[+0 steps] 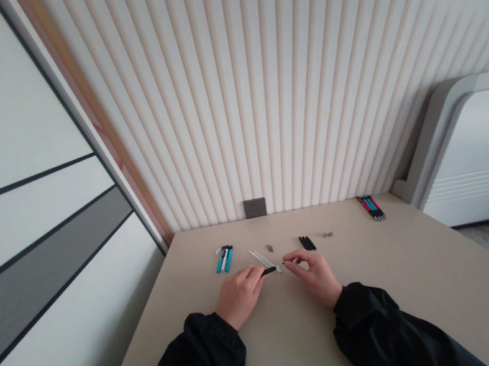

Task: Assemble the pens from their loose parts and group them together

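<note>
Our left fingers (254,275) grasp a black pen barrel (268,271); our right fingers (294,255) pinch a tiny piece (283,263). Two o'clock from the barrel, black tubes (307,243) lie.

Someone's left hand (239,294) grips a black tube (268,271) above the desk (292,345); the right hand (313,273) pinches a tiny piece (283,263) near its tip. White rods (260,256) lie by it, teal and white barrels (225,259) left, black barrels (307,243) right.
</note>
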Available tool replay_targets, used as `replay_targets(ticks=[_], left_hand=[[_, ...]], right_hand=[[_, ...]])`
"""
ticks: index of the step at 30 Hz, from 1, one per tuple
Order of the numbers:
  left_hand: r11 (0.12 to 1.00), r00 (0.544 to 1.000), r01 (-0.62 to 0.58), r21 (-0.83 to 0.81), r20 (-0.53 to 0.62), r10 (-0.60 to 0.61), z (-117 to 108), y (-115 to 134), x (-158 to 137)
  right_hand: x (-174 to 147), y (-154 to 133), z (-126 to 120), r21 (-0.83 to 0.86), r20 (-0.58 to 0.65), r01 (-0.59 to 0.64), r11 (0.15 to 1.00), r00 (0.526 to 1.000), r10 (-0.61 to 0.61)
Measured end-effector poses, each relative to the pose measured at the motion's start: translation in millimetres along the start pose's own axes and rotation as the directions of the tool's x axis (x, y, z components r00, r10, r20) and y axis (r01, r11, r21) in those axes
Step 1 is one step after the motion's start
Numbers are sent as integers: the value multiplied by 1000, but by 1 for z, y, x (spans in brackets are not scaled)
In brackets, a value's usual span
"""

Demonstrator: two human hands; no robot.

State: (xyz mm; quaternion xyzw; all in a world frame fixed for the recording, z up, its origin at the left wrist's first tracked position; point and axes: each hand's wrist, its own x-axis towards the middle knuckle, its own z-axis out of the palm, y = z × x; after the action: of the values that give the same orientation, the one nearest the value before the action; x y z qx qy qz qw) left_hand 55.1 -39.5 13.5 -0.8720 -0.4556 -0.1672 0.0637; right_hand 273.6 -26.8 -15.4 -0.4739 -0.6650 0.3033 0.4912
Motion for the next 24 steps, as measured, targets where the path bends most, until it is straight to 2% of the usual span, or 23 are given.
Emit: replay_targets(ticks=[9, 17, 24], left_hand=[[998, 998, -58, 4, -26, 58, 2, -1, 1], [994, 992, -113, 5, -46, 113, 6, -3, 0], [993, 991, -115, -19, -72, 113, 6, -2, -1]], right_hand=[[-5, -5, 3, 45, 98, 31, 999, 995, -35], [-6, -4, 3, -17, 172, 106, 994, 980, -102], [-6, -9, 3, -55, 178, 155, 986, 974, -143]])
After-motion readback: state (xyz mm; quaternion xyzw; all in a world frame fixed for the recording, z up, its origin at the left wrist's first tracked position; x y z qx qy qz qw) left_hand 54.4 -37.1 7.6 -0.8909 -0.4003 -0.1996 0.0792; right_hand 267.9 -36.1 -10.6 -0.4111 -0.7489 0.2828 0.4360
